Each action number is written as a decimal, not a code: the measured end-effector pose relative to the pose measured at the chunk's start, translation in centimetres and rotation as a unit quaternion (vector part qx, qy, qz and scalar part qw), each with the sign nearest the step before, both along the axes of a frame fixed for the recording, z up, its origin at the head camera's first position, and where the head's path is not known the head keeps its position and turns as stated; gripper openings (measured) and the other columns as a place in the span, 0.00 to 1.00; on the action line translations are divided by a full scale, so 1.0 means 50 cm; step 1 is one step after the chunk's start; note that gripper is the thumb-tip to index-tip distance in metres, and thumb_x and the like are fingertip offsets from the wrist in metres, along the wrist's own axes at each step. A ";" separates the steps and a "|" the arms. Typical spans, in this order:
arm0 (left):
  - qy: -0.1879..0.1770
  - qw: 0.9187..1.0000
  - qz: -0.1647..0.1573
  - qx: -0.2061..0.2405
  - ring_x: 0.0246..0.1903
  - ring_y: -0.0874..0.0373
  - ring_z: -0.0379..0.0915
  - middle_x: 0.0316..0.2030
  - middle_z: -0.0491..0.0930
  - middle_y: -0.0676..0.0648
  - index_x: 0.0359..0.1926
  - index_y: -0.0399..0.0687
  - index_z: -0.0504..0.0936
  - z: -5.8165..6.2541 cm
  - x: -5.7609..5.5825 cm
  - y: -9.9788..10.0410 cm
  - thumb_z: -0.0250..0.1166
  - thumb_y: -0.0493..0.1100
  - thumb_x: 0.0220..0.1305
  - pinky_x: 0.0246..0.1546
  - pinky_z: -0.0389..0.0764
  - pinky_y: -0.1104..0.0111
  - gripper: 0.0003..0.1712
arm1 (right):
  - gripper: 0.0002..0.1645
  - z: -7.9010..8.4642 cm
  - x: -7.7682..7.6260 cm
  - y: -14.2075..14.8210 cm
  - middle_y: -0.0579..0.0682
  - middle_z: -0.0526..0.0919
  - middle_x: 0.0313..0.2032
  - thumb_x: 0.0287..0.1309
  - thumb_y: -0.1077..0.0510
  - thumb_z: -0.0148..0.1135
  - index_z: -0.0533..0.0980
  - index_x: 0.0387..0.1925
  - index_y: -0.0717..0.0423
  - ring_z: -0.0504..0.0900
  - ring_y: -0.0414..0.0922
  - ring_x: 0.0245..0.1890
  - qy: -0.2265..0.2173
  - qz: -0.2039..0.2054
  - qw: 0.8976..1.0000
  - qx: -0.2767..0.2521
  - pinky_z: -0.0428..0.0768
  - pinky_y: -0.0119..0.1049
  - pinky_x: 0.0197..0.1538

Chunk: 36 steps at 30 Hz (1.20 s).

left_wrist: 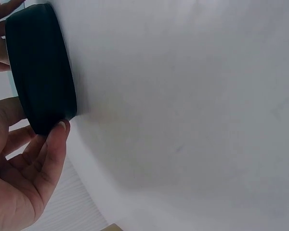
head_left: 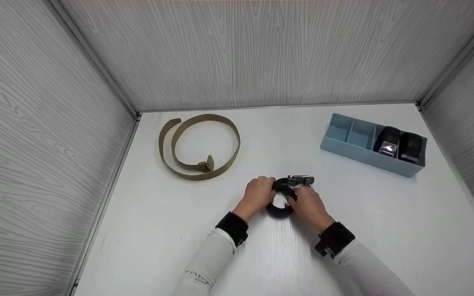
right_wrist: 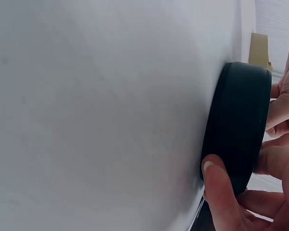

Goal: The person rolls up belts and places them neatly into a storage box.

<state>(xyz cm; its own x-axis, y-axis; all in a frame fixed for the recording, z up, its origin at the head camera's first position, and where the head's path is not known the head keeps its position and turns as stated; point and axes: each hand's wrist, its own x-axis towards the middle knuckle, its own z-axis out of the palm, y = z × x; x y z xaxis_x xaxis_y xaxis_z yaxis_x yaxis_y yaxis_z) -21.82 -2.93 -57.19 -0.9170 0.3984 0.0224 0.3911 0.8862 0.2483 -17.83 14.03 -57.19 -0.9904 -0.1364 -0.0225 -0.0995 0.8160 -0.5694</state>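
Between the two hands stands a black belt (head_left: pixel 279 212) coiled into a ring on its edge, with its silver buckle (head_left: pixel 303 180) sticking out at the far right. My left hand (head_left: pixel 258 192) grips the coil's left side; in the left wrist view its fingers (left_wrist: pixel 56 149) pinch the strap. On the right side, my right hand (head_left: pixel 309 205) holds the coil near the buckle. The thumb or a finger (right_wrist: pixel 216 185) presses the outer face of the strap in the right wrist view. Parts of the coil are hidden by both hands.
A tan belt (head_left: pixel 235 154) with a buckle lies loosely looped at the left back. At the right back is a blue divided box (head_left: pixel 364 158); two rolled black belts (head_left: pixel 410 146) fill its right compartments. Grey panels wall the white table (head_left: pixel 146 246) at the back and sides.
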 end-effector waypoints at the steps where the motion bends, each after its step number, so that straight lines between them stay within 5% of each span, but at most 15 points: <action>1: 0.001 1.000 0.000 0.000 0.31 0.49 0.81 0.31 0.83 0.44 0.34 0.44 0.82 0.001 0.000 0.000 0.69 0.41 0.57 0.31 0.79 0.59 0.06 | 0.07 0.000 0.000 0.000 0.51 0.81 0.26 0.57 0.59 0.66 0.80 0.27 0.58 0.76 0.45 0.23 0.001 0.000 1.000 -0.002 0.75 0.41 0.28; 22: -0.013 1.000 0.022 -0.013 0.31 0.49 0.80 0.32 0.81 0.46 0.38 0.46 0.83 -0.002 0.007 0.007 0.68 0.41 0.57 0.28 0.79 0.58 0.08 | 0.09 0.004 -0.004 -0.002 0.53 0.81 0.27 0.59 0.61 0.65 0.78 0.23 0.56 0.79 0.49 0.26 0.024 0.010 0.999 0.033 0.76 0.46 0.30; 30: 0.001 0.999 0.016 -0.031 0.30 0.48 0.80 0.31 0.81 0.45 0.38 0.44 0.83 -0.005 0.010 0.011 0.66 0.39 0.55 0.28 0.79 0.58 0.08 | 0.07 0.001 0.001 -0.008 0.59 0.82 0.35 0.61 0.61 0.63 0.80 0.35 0.63 0.82 0.55 0.33 0.033 0.012 0.998 0.048 0.78 0.50 0.33; 36: 0.003 0.999 0.019 -0.026 0.30 0.48 0.80 0.32 0.81 0.44 0.41 0.45 0.82 -0.004 0.006 0.014 0.66 0.38 0.54 0.27 0.78 0.58 0.12 | 0.13 0.004 0.006 -0.009 0.62 0.80 0.32 0.59 0.61 0.63 0.76 0.38 0.69 0.81 0.53 0.30 -0.006 -0.013 1.000 0.011 0.78 0.46 0.32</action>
<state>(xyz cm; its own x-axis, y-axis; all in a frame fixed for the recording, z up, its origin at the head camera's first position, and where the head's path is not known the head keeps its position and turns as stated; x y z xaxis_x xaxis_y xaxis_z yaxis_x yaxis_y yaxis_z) -21.50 -2.25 -57.37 -0.9315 0.3638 0.0083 0.3580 0.9123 0.1988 -17.54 13.59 -56.99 -0.9933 -0.1096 -0.0375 -0.0707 0.8304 -0.5527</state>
